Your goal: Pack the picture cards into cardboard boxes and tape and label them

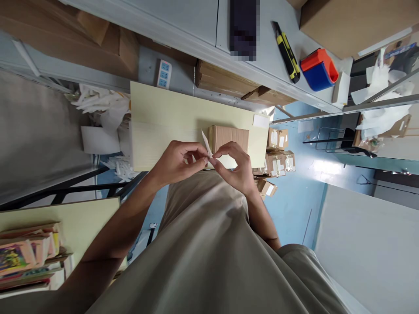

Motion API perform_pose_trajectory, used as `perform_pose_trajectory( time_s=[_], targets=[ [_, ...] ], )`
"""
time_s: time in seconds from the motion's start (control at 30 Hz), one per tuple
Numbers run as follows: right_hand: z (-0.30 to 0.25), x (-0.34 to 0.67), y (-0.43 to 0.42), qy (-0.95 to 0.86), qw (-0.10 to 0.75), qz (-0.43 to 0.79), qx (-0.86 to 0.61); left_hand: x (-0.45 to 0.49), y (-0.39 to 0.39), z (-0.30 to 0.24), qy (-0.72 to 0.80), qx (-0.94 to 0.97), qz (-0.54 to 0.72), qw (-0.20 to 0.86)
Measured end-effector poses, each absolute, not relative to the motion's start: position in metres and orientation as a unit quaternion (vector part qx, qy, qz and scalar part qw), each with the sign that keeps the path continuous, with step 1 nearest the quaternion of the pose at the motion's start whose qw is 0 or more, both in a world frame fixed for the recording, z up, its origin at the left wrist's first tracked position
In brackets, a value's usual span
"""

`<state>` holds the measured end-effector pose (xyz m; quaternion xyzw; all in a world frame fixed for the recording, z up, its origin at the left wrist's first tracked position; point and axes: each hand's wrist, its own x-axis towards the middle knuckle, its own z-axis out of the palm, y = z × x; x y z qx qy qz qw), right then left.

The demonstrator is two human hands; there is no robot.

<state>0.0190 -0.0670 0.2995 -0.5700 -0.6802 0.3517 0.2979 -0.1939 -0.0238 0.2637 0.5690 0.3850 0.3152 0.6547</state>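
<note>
My left hand (176, 163) and my right hand (236, 168) meet over the near edge of a pale yellow table (157, 113). Both pinch a small white strip of paper (207, 145) that sticks up between the fingertips. Just behind the hands a small brown cardboard box (229, 136) sits on the table. The fingers of both hands are curled in a pinch.
On a grey shelf above lie a yellow-black utility knife (288, 52) and a red-blue tape dispenser (319, 69). Small taped boxes (278, 157) are stacked on the blue floor at right. Crumpled white paper (104, 107) lies left of the table; books (26, 257) sit at lower left.
</note>
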Motion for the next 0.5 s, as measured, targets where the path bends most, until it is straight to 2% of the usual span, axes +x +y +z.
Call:
perform_pose_trajectory(
  time_s=[0.23,0.5],
  targets=[
    [0.289,0.026,-0.067,-0.701,0.323,0.346,-0.534,-0.19,-0.027,0.256,0.391,0.566,0.32,0.652],
    [0.288,0.027,-0.066,-0.687,0.286,0.382,-0.548,-0.186,-0.028,0.247,0.403,0.559,0.312,0.654]
  ],
)
